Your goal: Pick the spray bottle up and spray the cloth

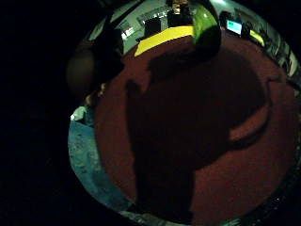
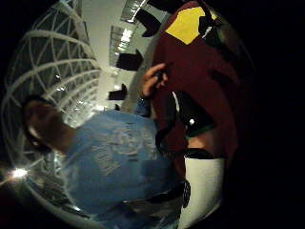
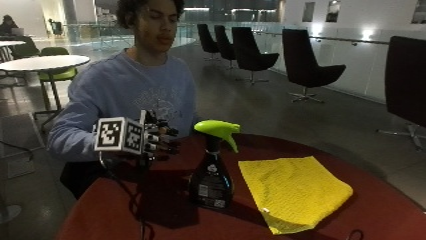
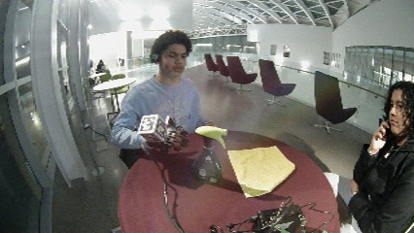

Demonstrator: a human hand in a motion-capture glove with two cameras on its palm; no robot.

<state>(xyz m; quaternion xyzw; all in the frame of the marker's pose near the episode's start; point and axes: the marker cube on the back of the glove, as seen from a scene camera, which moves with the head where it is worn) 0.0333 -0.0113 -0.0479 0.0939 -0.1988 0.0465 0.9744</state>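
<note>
Yellow cloth [image 3: 294,189] lies flat at three o'clock of the upright spray bottle [image 3: 212,176], nozzle pointing toward it. Gloved right hand [image 3: 158,140] hovers at ten o'clock, fingers apart, holding nothing.

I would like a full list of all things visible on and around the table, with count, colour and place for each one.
spray bottle: one, dark body with lime green trigger head, standing upright on the table, beside the cloth.
cloth: one, yellow, lying flat on the table, on the side of the bottle away from the gloved hand.
table: one, round, dark red top, in front of the person.
cables and small devices: one cluster, dark, at the table's near edge in the wide outside view.
chairs: several, dark, along the wall behind.
white table: one, round, in the background.
right hand: one, black glove, raised above the table beside the bottle, holding nothing.
</note>
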